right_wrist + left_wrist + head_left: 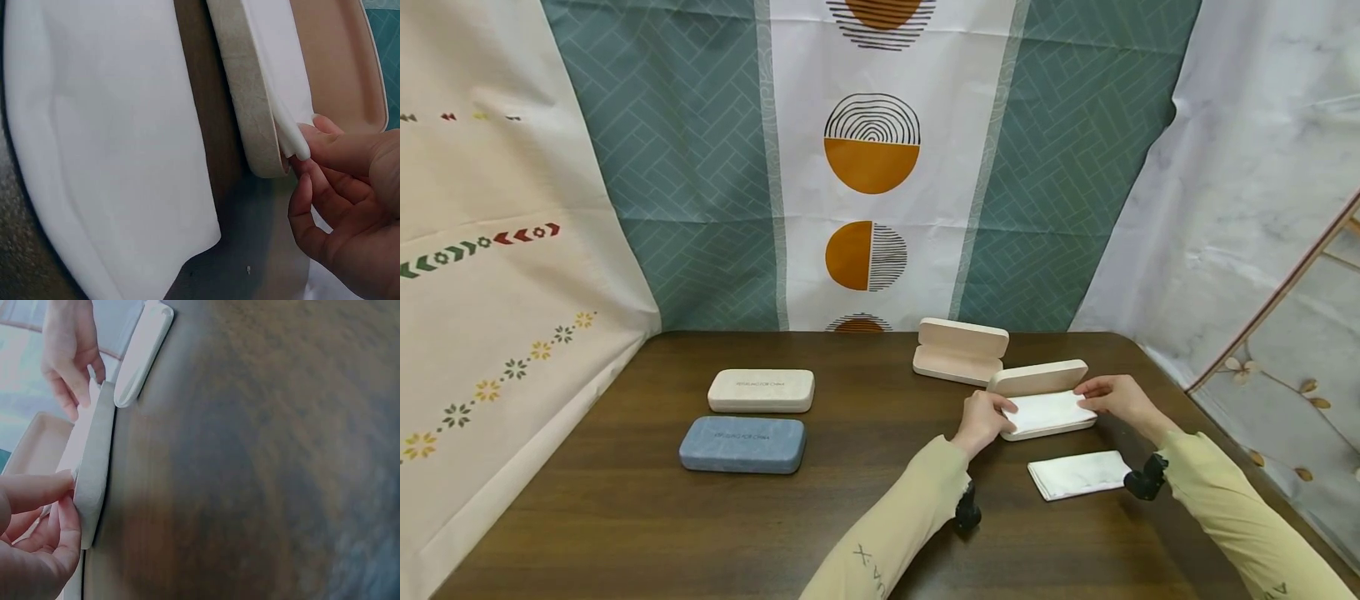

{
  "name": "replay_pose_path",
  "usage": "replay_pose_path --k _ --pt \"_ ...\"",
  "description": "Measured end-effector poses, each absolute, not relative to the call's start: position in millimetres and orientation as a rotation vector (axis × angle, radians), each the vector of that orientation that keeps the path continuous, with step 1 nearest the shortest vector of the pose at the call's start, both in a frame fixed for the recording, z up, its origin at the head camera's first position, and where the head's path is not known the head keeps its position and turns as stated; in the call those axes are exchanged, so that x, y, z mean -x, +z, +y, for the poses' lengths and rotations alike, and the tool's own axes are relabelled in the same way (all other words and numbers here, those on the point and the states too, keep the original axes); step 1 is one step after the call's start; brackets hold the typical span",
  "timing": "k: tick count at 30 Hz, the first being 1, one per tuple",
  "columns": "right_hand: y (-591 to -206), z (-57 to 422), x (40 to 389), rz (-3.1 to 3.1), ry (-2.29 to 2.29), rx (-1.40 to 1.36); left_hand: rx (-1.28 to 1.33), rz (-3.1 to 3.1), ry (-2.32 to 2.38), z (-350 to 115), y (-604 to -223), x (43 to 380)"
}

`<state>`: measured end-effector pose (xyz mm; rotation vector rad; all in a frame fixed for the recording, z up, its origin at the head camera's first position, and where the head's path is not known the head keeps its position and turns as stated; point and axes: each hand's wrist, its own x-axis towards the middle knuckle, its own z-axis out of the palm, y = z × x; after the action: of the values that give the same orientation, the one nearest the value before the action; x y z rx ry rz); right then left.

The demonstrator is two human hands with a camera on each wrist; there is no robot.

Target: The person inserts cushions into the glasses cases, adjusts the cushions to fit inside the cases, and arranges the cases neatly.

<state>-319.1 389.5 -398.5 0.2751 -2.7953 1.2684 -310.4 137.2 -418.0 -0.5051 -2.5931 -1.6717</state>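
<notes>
A folded white cloth (1047, 413) lies in the tray of an open cream glasses case (1036, 379) at the table's right side. At the cloth's left end my left hand (983, 422) pinches it between thumb and fingers, right by the case rim. My right hand (1120, 400) grips the opposite end; in the right wrist view the thumb is on top of the cloth's corner (290, 128) with fingers beneath, just at the rim. A second folded white cloth (1078, 474) lies on the table in front of the case.
Behind, another open cream case (958, 365) stands with its lid up. Over on the left, a closed cream case (761, 392) and a closed blue case (742, 446) lie on the brown table (625, 525). Patterned curtains (880, 208) hang along the back and sides.
</notes>
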Motion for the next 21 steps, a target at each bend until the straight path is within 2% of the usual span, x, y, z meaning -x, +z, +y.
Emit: replay_pose_path --k 21 --pt "-402.4 385.2 321.3 -2.797 1.098 -0.39 0.515 -2.647 -1.31 138.0 -415.7 312.2"
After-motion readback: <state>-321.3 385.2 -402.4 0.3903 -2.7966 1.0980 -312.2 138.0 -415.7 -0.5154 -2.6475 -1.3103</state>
